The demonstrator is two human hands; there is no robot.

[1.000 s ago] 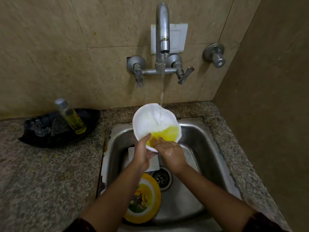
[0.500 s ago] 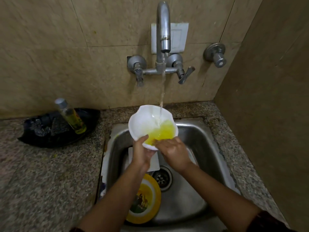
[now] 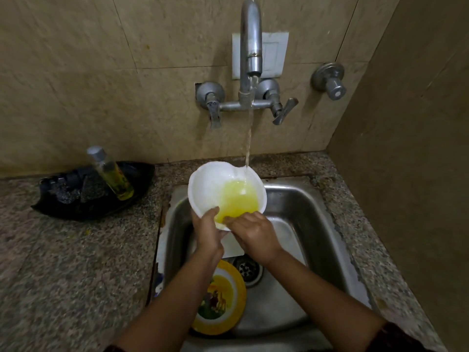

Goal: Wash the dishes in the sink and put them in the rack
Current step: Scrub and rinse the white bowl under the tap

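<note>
The sink [image 3: 313, 224] is stainless steel with a dull brushed sheen; the tap [image 3: 250, 34] at 12 o'clock is greyer, matt metal. The bowl [image 3: 210, 184] looks like smooth, glossy white plastic. The tabletop [image 3: 76, 262] is speckled granite. At 10 o'clock, a clear plastic bottle [image 3: 111, 174] and a shiny black tray [image 3: 63, 196]. The wall tiles [image 3: 76, 72] are matt beige.

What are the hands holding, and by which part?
The left hand grips the white bowl at its near rim. The right hand has fingers inside it; whether it grips cannot be told.
</note>
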